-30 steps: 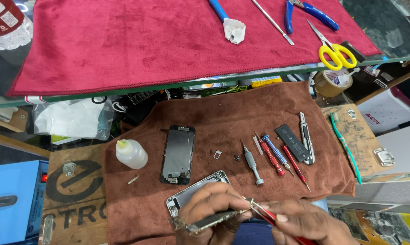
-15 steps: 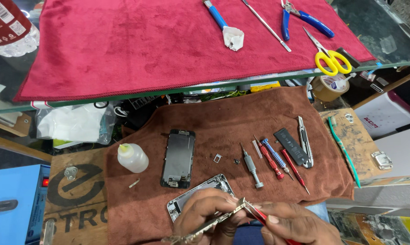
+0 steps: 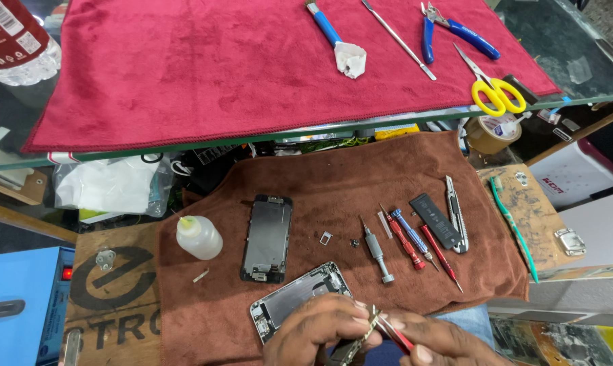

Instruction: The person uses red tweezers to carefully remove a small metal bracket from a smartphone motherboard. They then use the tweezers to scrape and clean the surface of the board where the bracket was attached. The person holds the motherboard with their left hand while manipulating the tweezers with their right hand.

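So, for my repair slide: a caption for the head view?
Both hands work a small metal part above an opened phone housing.

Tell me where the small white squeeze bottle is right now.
The white squeeze bottle stands on the left part of the brown cloth in the head view, just left of the detached phone screen and above the left hand.

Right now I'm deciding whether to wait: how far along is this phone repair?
Done: screen assembly and battery lie removed on the brown towel. In hand: left hand holds a small part, right hand a red tool, over the open phone housing. Left: reassembly.
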